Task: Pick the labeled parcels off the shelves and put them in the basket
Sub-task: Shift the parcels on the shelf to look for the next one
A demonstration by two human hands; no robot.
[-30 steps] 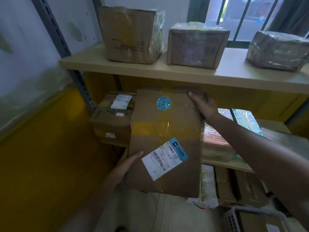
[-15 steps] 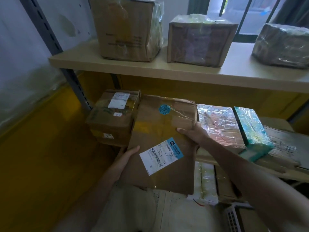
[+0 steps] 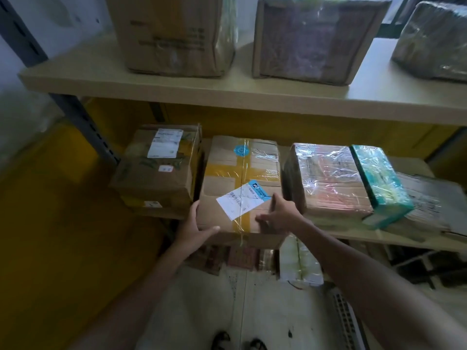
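Labeled parcel (image 3: 240, 183) lies flat on the middle shelf (image 3: 353, 233); left grip (image 3: 197, 224) clamps its near corner, right grip (image 3: 278, 215) on top, blurred: clamped or loose, can't tell.

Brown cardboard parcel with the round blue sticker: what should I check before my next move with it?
1. White and blue label on the brown cardboard parcel faces up: ok.
2. Left hand grip on its near left corner: ok.
3. Right hand grip on its near right edge: cannot tell, blurred.
4. Side room: not ok; brown labelled box and film-wrapped parcel crowd it.
5. Basket within reach: cannot tell; only a white slatted edge shows.
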